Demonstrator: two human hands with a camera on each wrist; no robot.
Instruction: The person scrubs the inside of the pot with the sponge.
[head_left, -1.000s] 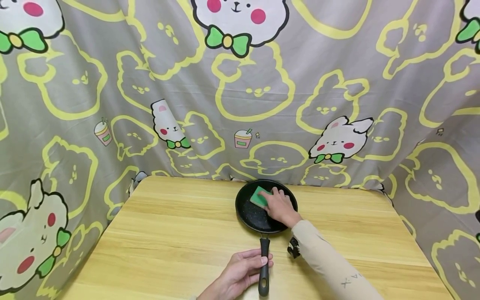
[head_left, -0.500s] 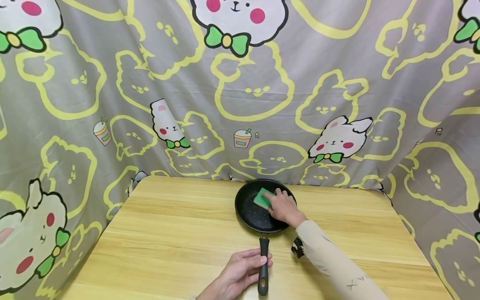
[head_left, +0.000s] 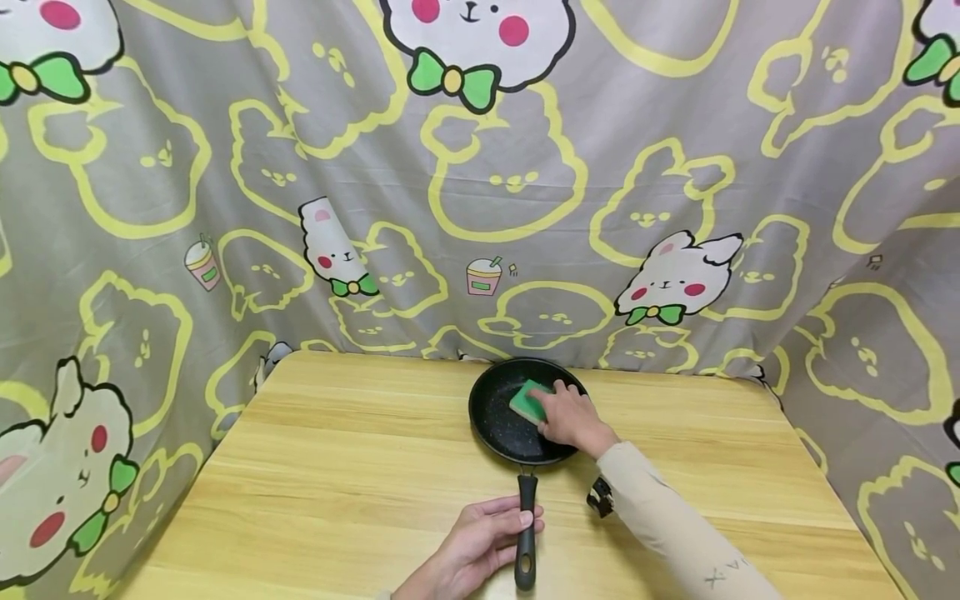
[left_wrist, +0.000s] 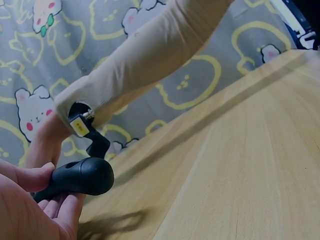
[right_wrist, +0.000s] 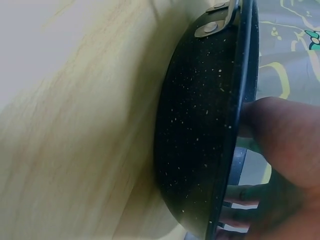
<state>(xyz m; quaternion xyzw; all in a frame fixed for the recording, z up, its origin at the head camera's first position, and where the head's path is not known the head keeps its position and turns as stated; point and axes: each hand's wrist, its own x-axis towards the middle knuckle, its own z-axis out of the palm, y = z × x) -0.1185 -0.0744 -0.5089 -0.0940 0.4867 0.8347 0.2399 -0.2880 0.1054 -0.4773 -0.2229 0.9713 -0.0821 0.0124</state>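
The left hand [head_left: 480,540] grasps, fingers curled, the black handle [head_left: 527,546] of a round, black, pale-speckled frying pan [head_left: 498,433] on the wood-grain table [head_left: 337,467]. The right hand [head_left: 573,418] grips a rectangular, green-topped sponge [head_left: 527,403] inside the pan.

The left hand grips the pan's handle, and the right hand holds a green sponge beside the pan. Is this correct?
Not quite: in the head view, the right hand holds the green sponge inside the pan, not beside it. The left hand does grip the handle.
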